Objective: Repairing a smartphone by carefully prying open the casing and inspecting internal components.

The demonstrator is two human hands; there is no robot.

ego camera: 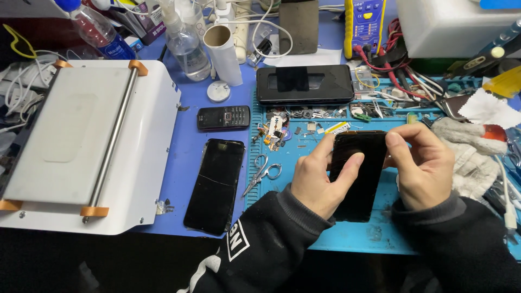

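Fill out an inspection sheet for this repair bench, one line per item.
Surface: blue work mat on a blue bench top, crowded.
Job's things: black phone held over the mat by both hands.
Clutter: a second black phone with a crack line, small keypad phone, scissors, dark phone-sized device, loose small parts, cloth, spray bottle, cardboard tube.
Grippers: left hand with thumb on the screen; right hand with fingers at the top edge.
Cables: white cables far left; red and black leads by the yellow meter.
Surroundings: white flat-bed machine at left.
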